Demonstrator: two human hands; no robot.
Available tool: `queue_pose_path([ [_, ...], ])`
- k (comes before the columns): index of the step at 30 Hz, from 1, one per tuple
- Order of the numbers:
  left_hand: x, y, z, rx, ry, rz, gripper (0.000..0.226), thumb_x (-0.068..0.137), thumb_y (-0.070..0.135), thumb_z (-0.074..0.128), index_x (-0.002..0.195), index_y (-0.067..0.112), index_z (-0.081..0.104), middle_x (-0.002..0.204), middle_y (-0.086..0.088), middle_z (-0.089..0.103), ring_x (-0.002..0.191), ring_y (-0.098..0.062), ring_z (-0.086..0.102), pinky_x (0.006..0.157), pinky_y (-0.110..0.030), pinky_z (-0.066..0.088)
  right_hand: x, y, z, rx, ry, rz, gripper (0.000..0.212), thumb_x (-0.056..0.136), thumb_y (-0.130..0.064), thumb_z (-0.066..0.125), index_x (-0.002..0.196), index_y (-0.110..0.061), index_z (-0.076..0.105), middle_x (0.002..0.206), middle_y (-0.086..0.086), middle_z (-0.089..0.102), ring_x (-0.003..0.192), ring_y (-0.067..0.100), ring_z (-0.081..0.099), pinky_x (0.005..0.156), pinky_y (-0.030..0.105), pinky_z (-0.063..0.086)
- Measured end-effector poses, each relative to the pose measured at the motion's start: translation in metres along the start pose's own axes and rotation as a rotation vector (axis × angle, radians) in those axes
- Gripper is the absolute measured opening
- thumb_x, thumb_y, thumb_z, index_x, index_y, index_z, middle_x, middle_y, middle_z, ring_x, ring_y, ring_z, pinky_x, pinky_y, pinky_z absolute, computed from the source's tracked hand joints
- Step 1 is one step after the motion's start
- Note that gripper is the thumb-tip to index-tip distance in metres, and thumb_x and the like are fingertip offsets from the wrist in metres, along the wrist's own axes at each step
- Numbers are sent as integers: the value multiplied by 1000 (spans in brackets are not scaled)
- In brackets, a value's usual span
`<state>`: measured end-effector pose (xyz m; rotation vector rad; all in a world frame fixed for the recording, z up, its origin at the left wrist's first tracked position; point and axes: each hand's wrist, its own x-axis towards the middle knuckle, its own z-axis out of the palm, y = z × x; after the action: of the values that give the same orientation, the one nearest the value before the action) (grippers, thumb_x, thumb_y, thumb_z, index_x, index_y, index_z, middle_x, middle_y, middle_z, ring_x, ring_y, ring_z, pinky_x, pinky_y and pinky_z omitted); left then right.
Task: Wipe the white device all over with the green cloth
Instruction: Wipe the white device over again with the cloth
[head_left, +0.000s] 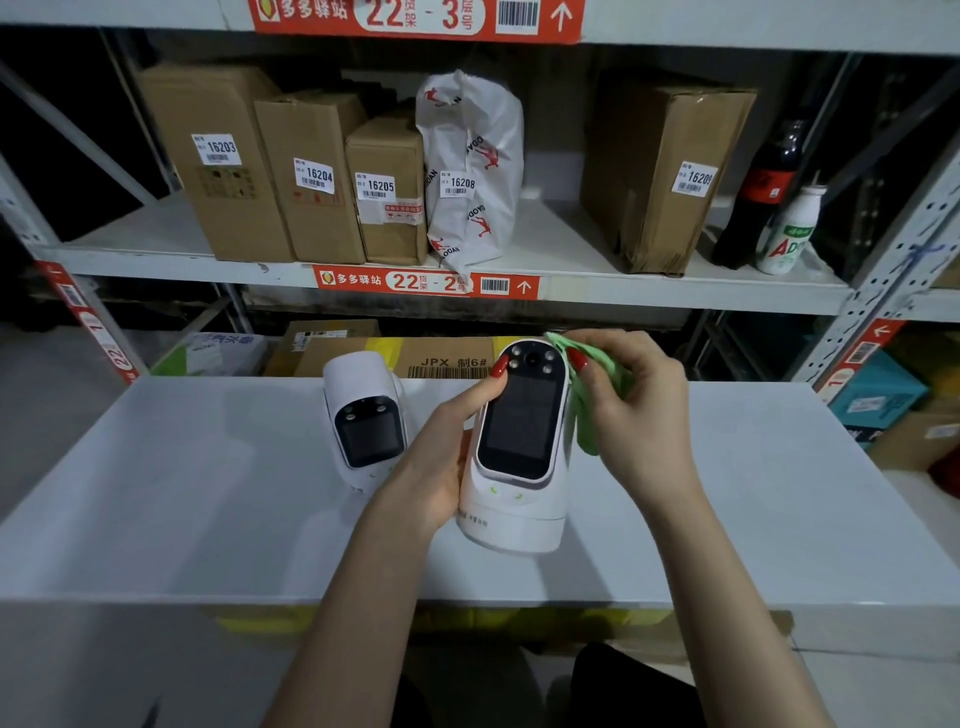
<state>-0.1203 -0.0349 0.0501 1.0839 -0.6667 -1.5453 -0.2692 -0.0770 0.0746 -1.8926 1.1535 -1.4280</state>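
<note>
White surface (208, 519) under parcel shelves. The left hand (441, 457) grips the white device (514, 499) by its left side, long way pointing up and away. Just right of it, the right hand's (639, 410) fingers (597, 395) bunch the green cloth (587, 436), which probably touches the device's right edge.

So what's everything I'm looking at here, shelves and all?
white device: 1, white with dark screen, held above the table
second device: 1, white, standing on table, left of the first
green cloth: 1, against held device's right side
table: 1, white
cardboard boxes: 4, brown, numbered, middle shelf
parcel bag: 1, white, between boxes
bottles: 2, dark and white, shelf's right end
left hand: grips held device
right hand: holds cloth
</note>
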Motion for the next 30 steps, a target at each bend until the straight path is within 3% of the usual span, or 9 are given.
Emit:
queue_pose_path([
  [4,-1,1,-1,37,-1,-14,32,91,44,59,100,17,73,91,-7,76,78,-21,74,74,-33,55,0,7,0,-155,-39,-7,37,87,6,53,107,-19,72,94,-8,55,86,2,53,78,-2,34],
  [10,-3,3,-1,54,-33,-48,34,91,45,58,102,16,73,93,-8,75,78,-21,72,72,-31,55,1,-1,-2,-21,-63,-35,34,89,6,51,103,-17,71,102,0,60,97,2,57,84,6,40],
  [14,-3,3,0,39,-38,-53,33,87,45,59,93,17,75,89,-8,75,75,-21,72,72,-32,54,1,-2,0,-35,-98,-29,32,92,5,49,107,-16,69,106,2,57,99,-1,54,85,1,36],
  [17,-2,2,-1,-2,-33,-44,35,86,46,59,91,17,79,95,-11,75,81,-24,72,79,-36,55,1,4,0,-127,-92,48,32,92,5,49,109,-13,68,96,-8,53,89,3,51,77,-4,33],
  [19,-2,2,-2,-42,-20,-29,39,83,46,60,99,15,77,100,-12,74,85,-26,71,85,-38,53,2,9,1,-179,-74,81,29,91,5,50,101,-13,69,83,-17,51,83,12,49,68,1,35],
  [22,-2,4,-3,-100,15,-18,44,89,46,56,111,12,73,102,-13,75,88,-28,71,88,-39,52,1,14,2,-171,-75,156,23,89,4,52,88,-13,68,76,-4,58,72,17,52,57,10,36],
  [26,-3,5,-2,-139,37,1,39,93,45,54,95,14,78,96,-12,76,80,-27,73,82,-38,53,0,6,2,19,-8,152,28,85,6,56,85,-19,69,89,-7,67,79,-4,61,70,6,44],
  [28,-3,5,-2,-150,43,1,39,94,44,54,93,13,77,93,-11,76,77,-26,73,81,-38,53,0,4,2,89,-13,148,28,84,6,57,93,-16,73,97,-2,70,89,3,64,81,19,51],
  [30,-4,5,-2,-160,53,-4,41,93,46,55,101,12,75,97,-13,75,81,-28,72,86,-40,52,0,4,3,87,-29,140,29,84,6,57,97,-15,73,100,0,70,92,6,65,83,22,52],
])
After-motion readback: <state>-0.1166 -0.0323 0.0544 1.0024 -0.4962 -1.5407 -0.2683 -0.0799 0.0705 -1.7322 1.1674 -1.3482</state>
